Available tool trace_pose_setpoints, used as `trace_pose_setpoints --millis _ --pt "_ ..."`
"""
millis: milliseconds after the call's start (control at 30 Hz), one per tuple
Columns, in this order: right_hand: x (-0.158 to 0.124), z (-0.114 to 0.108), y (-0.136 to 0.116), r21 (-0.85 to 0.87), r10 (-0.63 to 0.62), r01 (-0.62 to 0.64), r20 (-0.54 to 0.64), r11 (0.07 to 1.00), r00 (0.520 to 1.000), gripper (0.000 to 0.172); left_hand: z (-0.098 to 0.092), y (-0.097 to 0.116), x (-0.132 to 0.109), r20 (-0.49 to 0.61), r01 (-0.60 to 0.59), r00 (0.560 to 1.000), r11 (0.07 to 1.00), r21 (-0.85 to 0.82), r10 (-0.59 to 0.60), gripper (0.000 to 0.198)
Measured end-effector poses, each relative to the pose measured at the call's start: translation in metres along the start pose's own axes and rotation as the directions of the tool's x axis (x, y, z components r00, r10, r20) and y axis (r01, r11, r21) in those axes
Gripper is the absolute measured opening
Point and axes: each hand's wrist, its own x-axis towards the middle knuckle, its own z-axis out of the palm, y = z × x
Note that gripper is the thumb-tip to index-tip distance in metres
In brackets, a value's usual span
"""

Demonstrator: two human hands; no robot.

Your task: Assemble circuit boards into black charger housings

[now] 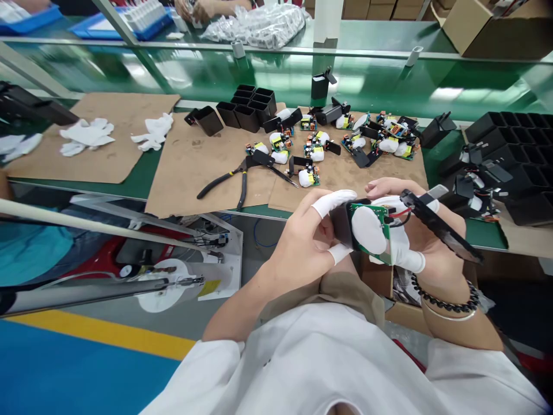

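Note:
My left hand (300,239), with white finger cots on some fingers, is closed around a black plastic case (341,226) in front of the bench edge. My right hand (440,245), also with finger cots, grips a green circuit board (391,237) whose end is at the mouth of the case; how far it reaches inside is hidden. A white oval pad (368,229) covers much of the board. Red and black wires link the board to a black end plate (443,227), which hangs tilted over my right hand.
Several circuit boards with end plates (314,151) lie on the cardboard, beside pliers (242,173). Empty black cases (248,109) stand behind, and more cases (518,155) fill the right side. White gloves (88,134) lie left. Across the bench are a co-worker's hands (201,10).

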Motion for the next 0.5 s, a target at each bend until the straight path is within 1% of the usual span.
trace_pose_setpoints --millis 100,367,500 --pt "-0.0002 -0.0003 -0.0015 -0.019 0.011 -0.011 -0.003 1.0 1.0 0.037 -0.0004 0.0007 0.0019 -0.003 -0.023 1.0 1.0 0.009 0.023 0.062" --pt "-0.0014 0.0006 0.0024 0.014 0.067 -0.067 -0.018 0.998 0.998 0.044 0.0014 -0.0005 0.0031 -0.001 -0.002 1.0 0.999 -0.044 0.002 0.062" --pt "-0.0015 0.0013 0.0044 0.008 0.05 -0.05 -0.015 0.999 0.999 0.045 0.002 -0.0042 0.0034 -0.024 0.001 1.0 0.999 -0.046 -0.002 0.057"
